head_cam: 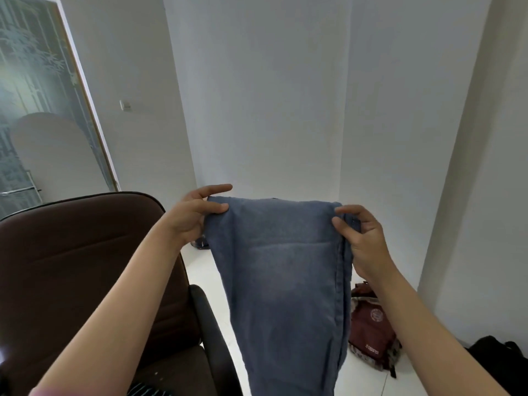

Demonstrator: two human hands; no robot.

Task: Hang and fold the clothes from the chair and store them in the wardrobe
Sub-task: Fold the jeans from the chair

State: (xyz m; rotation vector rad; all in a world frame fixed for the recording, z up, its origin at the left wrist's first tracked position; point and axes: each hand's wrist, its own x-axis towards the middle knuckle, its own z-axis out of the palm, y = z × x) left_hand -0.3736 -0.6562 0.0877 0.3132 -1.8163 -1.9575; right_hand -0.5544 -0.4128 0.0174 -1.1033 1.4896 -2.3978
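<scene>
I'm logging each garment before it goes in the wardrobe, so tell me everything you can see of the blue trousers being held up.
The blue trousers look like soft, faded denim-like cloth, folded lengthwise so the legs lie together. They hang upright in the air beside the brown chair, the lower end running out of view. A side seam runs down the right edge, and a faint horizontal crease crosses the upper part. The left hand pinches one top corner, the right hand grips the other.
</scene>
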